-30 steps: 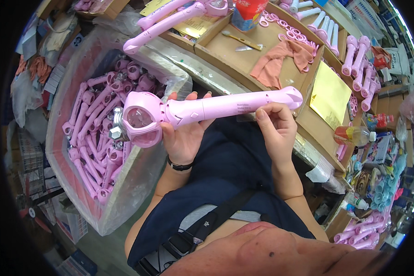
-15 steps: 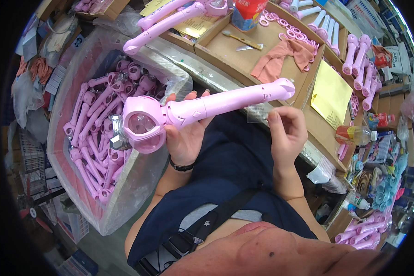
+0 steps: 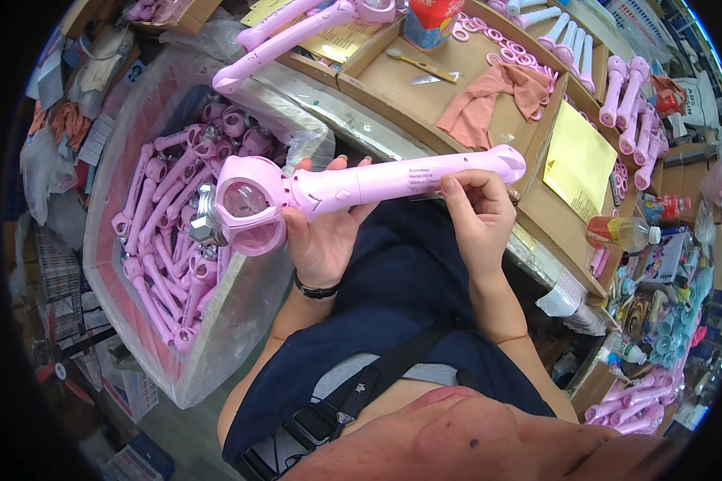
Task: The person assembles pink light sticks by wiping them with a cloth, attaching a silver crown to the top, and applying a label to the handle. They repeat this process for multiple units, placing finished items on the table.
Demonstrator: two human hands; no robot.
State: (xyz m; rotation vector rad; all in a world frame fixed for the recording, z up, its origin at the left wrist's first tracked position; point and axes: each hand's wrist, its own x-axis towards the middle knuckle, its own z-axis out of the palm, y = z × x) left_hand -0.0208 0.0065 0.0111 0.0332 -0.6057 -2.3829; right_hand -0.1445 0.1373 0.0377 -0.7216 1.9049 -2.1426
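A pink plastic toy wand (image 3: 393, 181) lies across in front of me, its ring-shaped head with a clear dome and a silver faceted end to the left. My left hand (image 3: 326, 240) holds it below the head, fingers behind and thumb in front. Against the handle's right half lies a small clear label (image 3: 425, 179) with dark print. My right hand (image 3: 483, 215) pinches the label's right end between thumb and forefinger, touching the handle. Whether the whole label is stuck down I cannot tell.
On the left a plastic-lined bin (image 3: 233, 321) holds many similar pink wands. Beyond my hands, a cardboard tray (image 3: 377, 76) contains an orange cloth (image 3: 489, 104), a brush (image 3: 421, 66), a blade and pink rings. Yellow sheets (image 3: 579, 164), a bottle (image 3: 622, 234) and more wands are at right.
My right hand has moved left and slightly up, bringing the clear label from below the wand onto its handle. The wand has turned about its length and shifted slightly right.
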